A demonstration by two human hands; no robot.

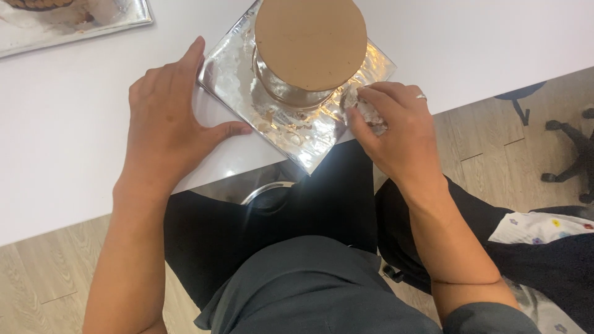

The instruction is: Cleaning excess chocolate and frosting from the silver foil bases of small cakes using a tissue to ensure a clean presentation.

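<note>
The right hand [396,124], right of centre, pinches a crumpled wipe [371,114] against the silver foil cake board [291,133] — crumbs and smears remain on the foil near the cake's foot, so the cleaning looks part done. The left hand [167,117] lies flat and released, steadying the board's left corner on the white worktop [62,136]. Beyond, top centre, stands the round brown-frosted cake [309,43], its top smooth.

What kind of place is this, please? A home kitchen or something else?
Probably an office or workroom used for cake decorating, not clearly a kitchen. A cake stands on a foil board on a plain white table, and an office chair base stands on the wood floor.
</note>
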